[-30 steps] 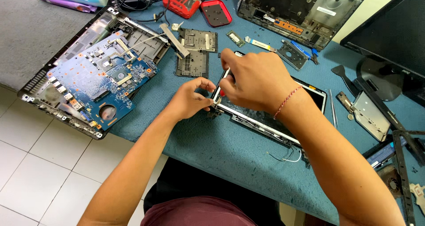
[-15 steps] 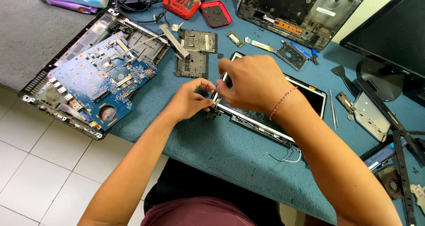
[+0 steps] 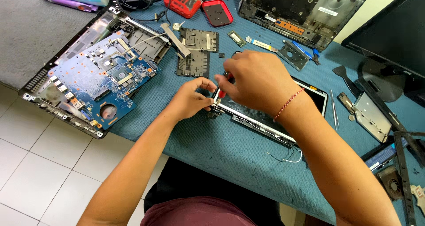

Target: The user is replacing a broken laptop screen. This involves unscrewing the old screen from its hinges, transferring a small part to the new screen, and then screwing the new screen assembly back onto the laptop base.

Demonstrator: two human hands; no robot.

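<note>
Right hand closed around a red-handled screwdriver, tip shifted down to the laptop screen panel's corner hinge at desk centre. Left hand pinching that hinge steady at 9 o'clock. Probably a screw being worked.

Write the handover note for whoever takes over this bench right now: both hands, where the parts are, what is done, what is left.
Left hand: pinches the near-left corner of the laptop screen panel, steadying it by the hinge.
Right hand: grips a red-handled screwdriver, tip down at that same corner.
Parts: the panel lies flat on the blue mat; the blue motherboard sits in its base to the left; black cover plates lie beyond the hands.
Done: laptop already apart, panel separated.
Left: the corner work is unfinished; whether the screw is out cannot be seen.
</note>
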